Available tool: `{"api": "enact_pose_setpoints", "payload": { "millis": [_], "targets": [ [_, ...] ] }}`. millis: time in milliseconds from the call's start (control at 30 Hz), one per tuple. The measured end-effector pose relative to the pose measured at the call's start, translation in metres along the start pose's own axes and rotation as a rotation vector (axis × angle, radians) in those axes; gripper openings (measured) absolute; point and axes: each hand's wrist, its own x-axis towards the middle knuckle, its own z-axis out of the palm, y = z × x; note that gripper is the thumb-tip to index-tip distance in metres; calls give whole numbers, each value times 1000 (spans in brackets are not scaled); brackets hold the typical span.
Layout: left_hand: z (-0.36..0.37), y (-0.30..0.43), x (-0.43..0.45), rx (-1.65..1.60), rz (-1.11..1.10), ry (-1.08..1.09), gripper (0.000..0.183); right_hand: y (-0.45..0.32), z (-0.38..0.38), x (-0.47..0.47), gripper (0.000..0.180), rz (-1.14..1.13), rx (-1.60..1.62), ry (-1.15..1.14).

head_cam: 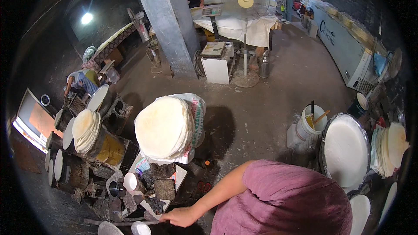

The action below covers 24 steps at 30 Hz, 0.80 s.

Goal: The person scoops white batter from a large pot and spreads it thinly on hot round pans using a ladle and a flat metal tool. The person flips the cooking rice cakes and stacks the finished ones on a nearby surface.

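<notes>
My left hand [180,217] reaches low to the left, its fingers closed around the end of a long thin rod [122,223]. The rod runs left, close above two pale round tops [141,228] at the bottom edge. Above the hand lie dark blocks and scraps [164,189] on a pale board, with a white bowl [130,181] and a dark metal cup [117,189] beside them. Farther ahead stands a tall stack of thin round flatbreads [163,127] on a printed sack [197,120]. My right hand is out of view.
Left are round griddles [58,164] and another flatbread stack [86,130], with a bending person [81,80] beyond. Right are a basin of white batter [346,150], a bucket with handles [315,122] and a chest freezer [346,49]. A pillar [166,26] and fan [245,1] stand ahead; two people are behind.
</notes>
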Motion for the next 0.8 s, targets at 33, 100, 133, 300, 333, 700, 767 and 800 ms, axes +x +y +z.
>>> {"api": "enact_pose_setpoints", "payload": {
  "millis": [33, 100, 133, 300, 333, 700, 767, 800],
  "targets": [
    [0, 0, 0, -1, -2, -5, 36, -7, -10, -3, 39, 209, 44, -26],
    [-1, 1, 0, -15, -17, -13, 37, -4, -23, -15, 38, 190, -20, 70],
    [-2, 2, 0, -19, -15, -14, 37, -5, -32, -20, 34, 261, 36, 20],
    [-2, 5, 8, -35, -15, -19, 38, 22, -30, -39, 27, 382, 77, -48],
    [-1, 5, 10, -37, -11, -21, 38, 27, -28, -38, 26, 388, 88, -45],
    [-2, 13, 32, -96, 52, 3, 42, 65, -29, -22, 31, 282, 62, -105],
    [-4, 16, 32, -113, 79, 1, 42, 78, -23, -18, 36, 197, 46, -55],
    [-6, 19, 28, -125, 105, 0, 43, 73, -23, -12, 38, 149, 48, -43]
  ]
}}
